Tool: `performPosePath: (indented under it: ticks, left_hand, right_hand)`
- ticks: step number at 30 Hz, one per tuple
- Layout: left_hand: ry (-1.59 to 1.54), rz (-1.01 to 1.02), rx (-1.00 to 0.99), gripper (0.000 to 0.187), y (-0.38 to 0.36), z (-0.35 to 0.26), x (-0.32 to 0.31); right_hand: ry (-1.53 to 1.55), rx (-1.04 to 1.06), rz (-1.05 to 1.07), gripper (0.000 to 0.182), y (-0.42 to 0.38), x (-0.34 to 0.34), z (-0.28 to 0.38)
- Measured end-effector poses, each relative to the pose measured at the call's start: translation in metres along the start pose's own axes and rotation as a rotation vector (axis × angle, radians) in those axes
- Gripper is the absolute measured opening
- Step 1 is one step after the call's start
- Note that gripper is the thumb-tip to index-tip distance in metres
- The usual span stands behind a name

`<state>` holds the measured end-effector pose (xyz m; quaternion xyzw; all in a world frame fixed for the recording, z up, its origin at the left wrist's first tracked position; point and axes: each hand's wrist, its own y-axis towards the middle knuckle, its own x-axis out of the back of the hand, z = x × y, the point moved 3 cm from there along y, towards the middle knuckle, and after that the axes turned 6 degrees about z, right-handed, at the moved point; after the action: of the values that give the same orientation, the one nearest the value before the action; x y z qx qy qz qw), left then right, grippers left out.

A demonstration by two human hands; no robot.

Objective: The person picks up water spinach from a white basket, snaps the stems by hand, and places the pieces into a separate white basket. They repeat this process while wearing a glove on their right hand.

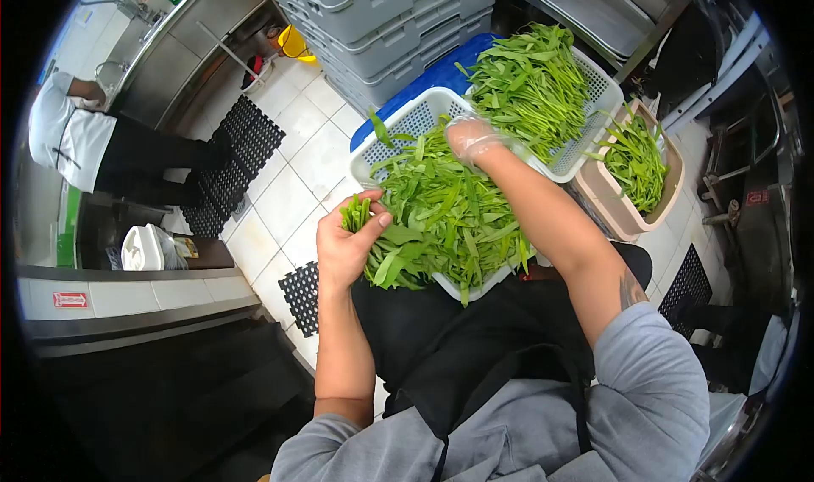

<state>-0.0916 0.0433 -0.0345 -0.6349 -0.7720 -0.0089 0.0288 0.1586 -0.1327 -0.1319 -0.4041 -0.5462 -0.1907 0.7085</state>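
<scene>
Leafy greens [449,206] fill a white perforated basket [363,164] in front of me. My left hand [346,240], bare, is closed round a small bunch of green stems [356,214] at the basket's left side; leaves hang from it to the right. My right hand [473,139], in a clear plastic glove, is at the basket's back right rim, beside the greens; its fingers are hidden from view. Behind it, a second white basket [599,88] holds more greens [530,92] with their stems toward me.
A beige tub [674,172] with cut greens stands at the right. Gray crates [381,33] are stacked at the back, by a blue lid. A person [85,139] stands at a sink counter on the left. Black mats [233,164] lie on the tiled floor.
</scene>
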Motion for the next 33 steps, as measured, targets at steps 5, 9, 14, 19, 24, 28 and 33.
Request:
performPosePath:
  ticks: [5, 9, 14, 19, 24, 28, 33]
  left_hand:
    - [0.069, -0.113, 0.077, 0.024, 0.006, 0.006, 0.004]
    - [0.19, -0.081, -0.062, 0.024, 0.026, -0.01, -0.019]
    - [0.623, -0.009, -0.454, 0.03, 0.063, -0.034, -0.066]
    - [0.884, 0.318, -0.125, 0.022, 0.079, -0.015, -0.087]
    - [0.873, 0.199, -0.27, 0.019, 0.06, -0.014, -0.075]
    - [0.839, 0.141, -0.261, 0.019, 0.051, -0.018, -0.074]
    - [0.897, 0.157, -0.204, 0.021, 0.043, -0.021, -0.075]
  right_hand:
    - [0.106, 0.074, -0.214, 0.026, -0.028, 0.028, -0.011]
    - [0.32, 0.26, -0.332, 0.023, -0.075, 0.062, -0.02]
    - [0.52, 0.395, -0.287, 0.021, -0.124, 0.07, -0.017]
    - [0.638, 0.405, -0.435, 0.024, -0.157, 0.053, -0.015]
    - [0.991, 0.295, -0.61, 0.032, -0.171, 0.025, -0.053]
    - [0.982, 0.238, -0.504, 0.033, -0.182, 0.02, -0.038]
    - [0.875, 0.233, -0.475, 0.028, -0.186, 0.019, -0.029]
